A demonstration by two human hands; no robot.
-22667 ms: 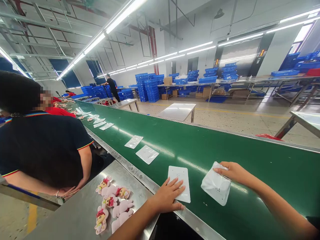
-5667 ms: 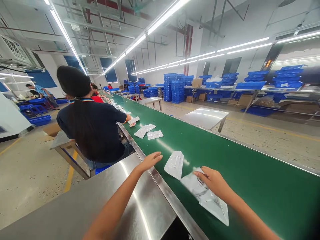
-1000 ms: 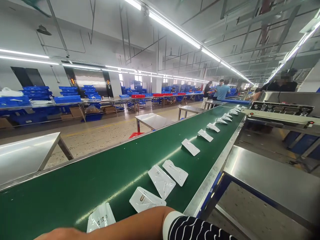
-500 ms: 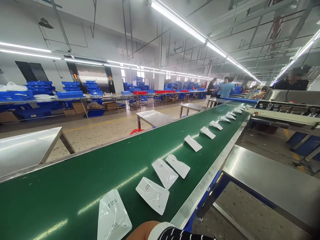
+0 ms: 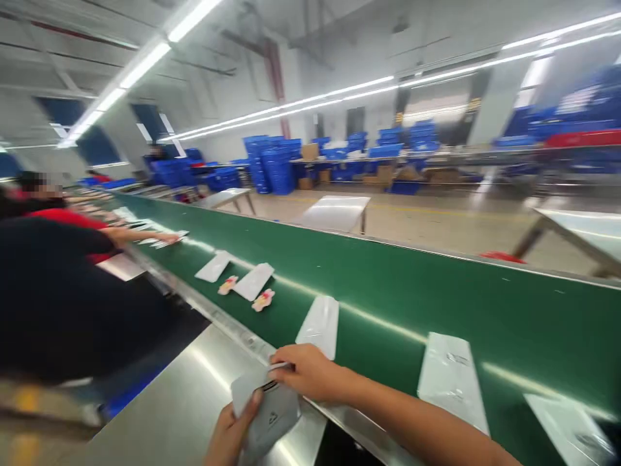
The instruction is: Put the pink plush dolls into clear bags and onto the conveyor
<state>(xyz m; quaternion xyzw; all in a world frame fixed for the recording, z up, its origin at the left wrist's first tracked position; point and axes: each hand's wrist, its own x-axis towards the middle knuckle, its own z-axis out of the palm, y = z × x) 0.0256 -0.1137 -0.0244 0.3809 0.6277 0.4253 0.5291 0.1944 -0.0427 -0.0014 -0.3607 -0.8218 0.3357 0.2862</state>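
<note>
A pale grey flat pouch (image 5: 272, 419) with dark print is held between both hands, over the metal side table. My left hand (image 5: 233, 424) grips its near left side, thumb on the face. My right hand (image 5: 305, 372) pinches the top edge, fingers closed; whether anything small is in them is hidden. Beyond my right hand lies a white pouch (image 5: 320, 323) on the green conveyor belt (image 5: 388, 310). Another white pouch (image 5: 453, 378) lies beside my right forearm. Farther left are two small pink flower-like pieces (image 5: 263, 299) near a white pouch (image 5: 254, 281).
The metal side table (image 5: 179, 388) adjoins the belt's steel edge (image 5: 228, 330). A person in dark clothing (image 5: 72, 291) is close on the left; a co-worker's hand (image 5: 167, 238) reaches over the belt. Steel tables (image 5: 337, 210) and stacked blue bins (image 5: 276, 165) stand beyond.
The view has swung left along the belt. Both hands are now in view, holding a pouch; before, only part of an arm with a striped sleeve showed at the bottom.
</note>
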